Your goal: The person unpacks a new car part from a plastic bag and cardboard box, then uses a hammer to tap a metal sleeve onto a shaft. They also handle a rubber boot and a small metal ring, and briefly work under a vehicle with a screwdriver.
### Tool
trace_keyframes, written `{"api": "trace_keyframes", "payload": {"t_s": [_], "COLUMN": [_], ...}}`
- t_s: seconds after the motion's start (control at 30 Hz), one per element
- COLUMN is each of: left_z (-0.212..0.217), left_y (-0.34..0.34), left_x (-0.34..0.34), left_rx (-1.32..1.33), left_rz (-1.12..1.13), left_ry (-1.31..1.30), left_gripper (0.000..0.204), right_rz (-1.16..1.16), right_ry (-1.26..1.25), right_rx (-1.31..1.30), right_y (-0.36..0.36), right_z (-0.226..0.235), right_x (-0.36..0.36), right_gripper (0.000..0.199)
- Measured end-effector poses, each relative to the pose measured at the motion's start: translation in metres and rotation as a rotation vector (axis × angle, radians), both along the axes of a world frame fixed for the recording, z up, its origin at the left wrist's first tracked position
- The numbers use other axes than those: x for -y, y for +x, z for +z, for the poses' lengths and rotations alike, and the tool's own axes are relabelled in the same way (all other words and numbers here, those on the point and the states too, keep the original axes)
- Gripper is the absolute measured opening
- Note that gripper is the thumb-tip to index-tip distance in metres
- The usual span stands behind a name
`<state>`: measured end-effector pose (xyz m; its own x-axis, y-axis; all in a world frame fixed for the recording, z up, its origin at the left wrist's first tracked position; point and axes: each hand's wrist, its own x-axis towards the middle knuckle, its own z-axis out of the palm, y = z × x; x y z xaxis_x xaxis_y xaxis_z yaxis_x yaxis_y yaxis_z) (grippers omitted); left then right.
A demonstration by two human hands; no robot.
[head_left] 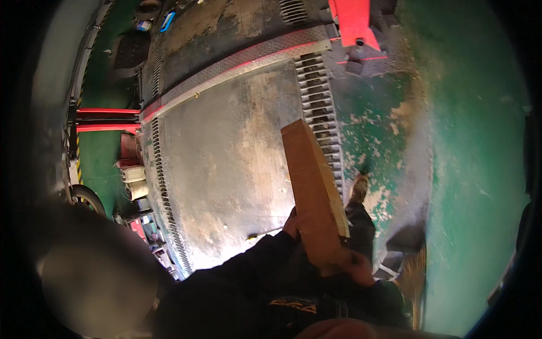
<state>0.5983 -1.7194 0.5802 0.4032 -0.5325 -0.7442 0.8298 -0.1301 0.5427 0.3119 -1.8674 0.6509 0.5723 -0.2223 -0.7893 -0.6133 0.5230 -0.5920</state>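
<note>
A long, flat brown cardboard box (310,192) is held tilted in front of my body, its far end pointing up and away. My left hand (292,224) is closed on the box's left edge, with part of the fingers hidden by the box. At the near end of the box is my right hand (358,270), blurred and in shadow. It appears to touch the cardboard there, but how its fingers are set does not show clearly. Dark sleeves cover both arms.
A metal ramp plate (237,70) crosses the floor between slotted drain grates (319,107). Red lift arms (107,120) stand left, and a red post base (355,25) far right. A tyre (87,199) lies at left. A blurred person (101,277) is close at lower left; a broom (415,288) stands right.
</note>
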Motion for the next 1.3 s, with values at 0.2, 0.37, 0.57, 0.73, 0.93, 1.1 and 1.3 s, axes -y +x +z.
{"api": "trace_keyframes", "payload": {"t_s": [0.2,0.37,0.57,0.73,0.93,1.1,1.3], "left_z": [0.015,0.019,-0.035,-0.029,0.013,0.052,0.024], "left_y": [0.14,0.291,0.533,0.719,0.911,1.022,1.166], "left_x": [0.088,0.18,0.247,0.282,0.427,0.547,0.708], "left_rx": [0.023,0.197,-0.273,-0.278,1.134,0.512,0.937], "left_rz": [0.161,0.177,0.258,0.371,-0.589,-0.396,-1.19], "left_ry": [-0.013,-0.075,-0.01,-0.266,0.564,0.517,0.483], "left_gripper": [0.068,0.062,0.072,0.065,0.056,0.052,0.05], "right_rz": [0.403,0.748,0.253,-0.145,-0.259,-0.322,-0.729], "right_ry": [0.214,0.156,0.267,0.57,0.434,0.337,0.51], "right_rx": [0.085,0.0,-0.037,-0.071,0.114,0.144,0.156], "right_y": [0.21,0.434,0.697,0.88,1.056,1.19,1.344], "right_z": [-0.045,-0.052,-0.056,-0.043,-0.087,-0.129,-0.125], "right_x": [0.196,0.288,0.347,0.402,0.534,0.649,0.801], "right_gripper": [0.057,0.051,0.046,0.03,0.039,0.056,0.046]}}
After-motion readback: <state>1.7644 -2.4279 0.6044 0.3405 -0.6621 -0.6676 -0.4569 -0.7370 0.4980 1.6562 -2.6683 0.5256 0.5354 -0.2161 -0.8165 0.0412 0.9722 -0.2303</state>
